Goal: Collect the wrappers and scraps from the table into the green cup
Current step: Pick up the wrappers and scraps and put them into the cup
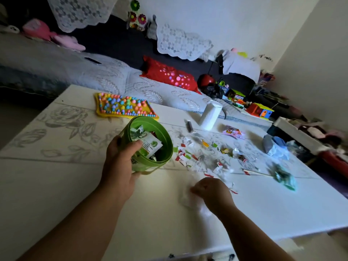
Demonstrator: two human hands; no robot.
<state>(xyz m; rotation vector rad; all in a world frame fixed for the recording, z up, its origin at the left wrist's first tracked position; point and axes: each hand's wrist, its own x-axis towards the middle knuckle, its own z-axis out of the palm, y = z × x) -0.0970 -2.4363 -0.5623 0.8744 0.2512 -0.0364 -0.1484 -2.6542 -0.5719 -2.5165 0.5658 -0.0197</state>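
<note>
Left hand (120,162) grips the tilted cup (150,146); scraps (188,157) lie just right, a mat (124,107) by the surface's (56,185) far edge. Right hand (212,191) curls over a blurred wrapper (185,199), grip unclear.

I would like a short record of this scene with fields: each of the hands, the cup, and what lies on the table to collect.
left hand: grips the green cup by its side, thumb over the rim
green cup: tilted, wrappers inside
right hand: fingers curled at a clear wrapper on the table; grip unclear
to collect: paper scraps in red, white and green; pink wrapper
other: white cylinder; yellow mat
</note>
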